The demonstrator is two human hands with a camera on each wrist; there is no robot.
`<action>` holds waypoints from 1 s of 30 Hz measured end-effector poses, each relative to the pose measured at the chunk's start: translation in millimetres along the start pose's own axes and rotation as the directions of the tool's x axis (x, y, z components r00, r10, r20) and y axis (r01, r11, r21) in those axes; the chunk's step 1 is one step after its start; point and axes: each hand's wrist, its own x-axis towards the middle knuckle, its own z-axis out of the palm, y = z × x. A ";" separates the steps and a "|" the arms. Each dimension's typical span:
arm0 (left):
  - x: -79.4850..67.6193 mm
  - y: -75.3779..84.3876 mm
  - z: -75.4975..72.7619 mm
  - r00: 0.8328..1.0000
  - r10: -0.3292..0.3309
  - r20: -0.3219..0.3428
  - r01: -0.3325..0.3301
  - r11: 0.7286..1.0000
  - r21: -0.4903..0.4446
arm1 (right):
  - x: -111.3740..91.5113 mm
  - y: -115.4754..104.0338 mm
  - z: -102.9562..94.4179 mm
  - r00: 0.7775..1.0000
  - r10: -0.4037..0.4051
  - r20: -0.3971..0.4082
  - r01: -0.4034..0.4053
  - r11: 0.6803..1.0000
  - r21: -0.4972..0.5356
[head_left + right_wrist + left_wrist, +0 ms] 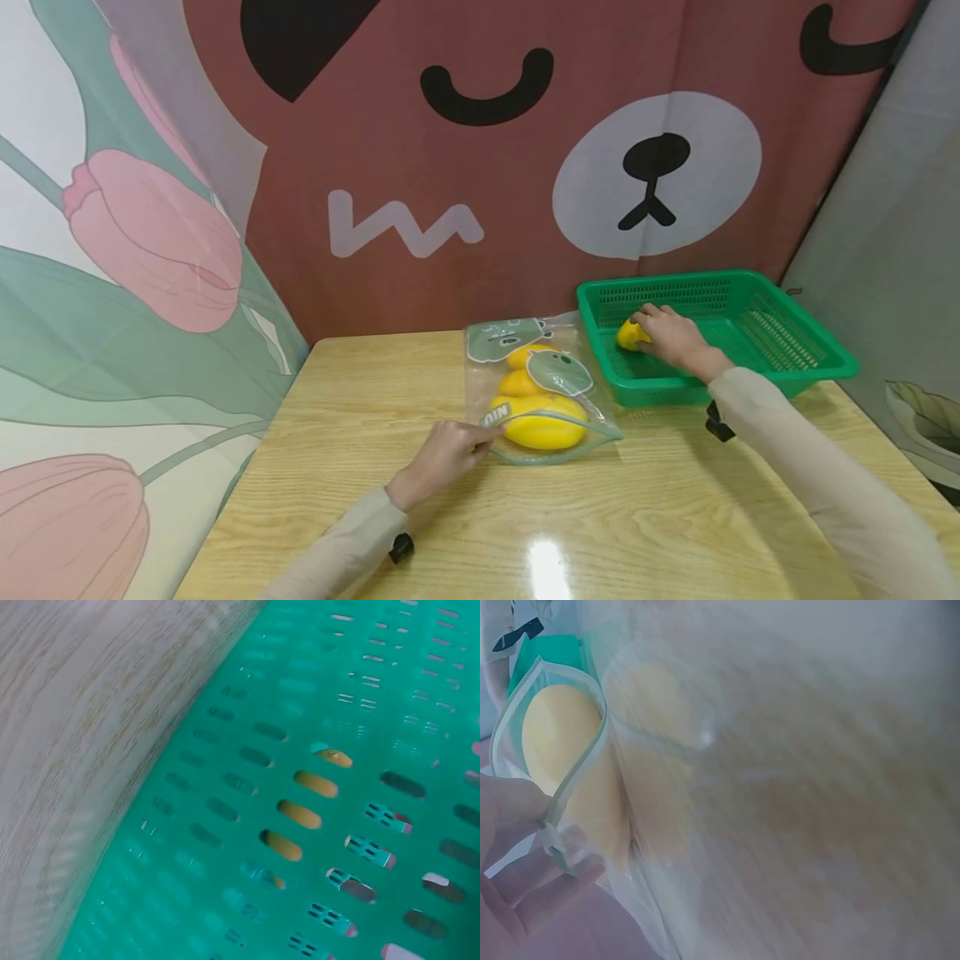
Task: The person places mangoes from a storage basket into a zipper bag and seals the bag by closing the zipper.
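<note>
From my end, the head view shows a tulip-print curtain (pixel 150 242) farthest left of the green basket (pixel 660 392). Next comes the left hand (pixel 444 457), left of the basket and nearer to me than it, pinching the rim of a clear zip bag (pixel 504 342). That bag lies on the wooden table (pixel 360 433), just beside the basket's left side, its mouth facing me. Inside I make out a large yellow piece (pixel 546 432) by the mouth and smaller yellow shapes (pixel 520 383) behind it; how many pieces there are, I can't tell.

My left wrist feed adds what the head view hides: thumb and fingers sit on either side of the rim, and the mouth gapes in a loop around the pale yellow end, the basket showing beyond.

In the basket, toward its left end, the right hand (pixel 672 337) grips another yellow piece (pixel 630 336), fingers curled over it. I can't tell whether it touches the basket floor. My right wrist feed catches the basket's slotted outer wall (pixel 187 862) instead, with yellow showing through a few slots (pixel 257 756); the grip itself I read only from the head view.
</note>
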 end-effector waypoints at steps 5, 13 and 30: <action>0.0 0.4 -0.8 1.000 0.001 0.000 -0.001 1.000 0.000 | 3.9 4.5 3.4 0.999 0.006 0.035 -0.007 1.000 0.012; 0.3 1.2 -2.1 1.000 -0.011 0.018 0.011 1.000 0.007 | 6.3 10.7 9.3 0.996 0.033 0.086 -0.036 0.999 0.033; -0.9 -0.2 0.4 1.000 -0.016 0.020 0.016 1.000 0.002 | 5.9 20.0 15.3 0.992 0.059 0.116 -0.064 0.997 0.044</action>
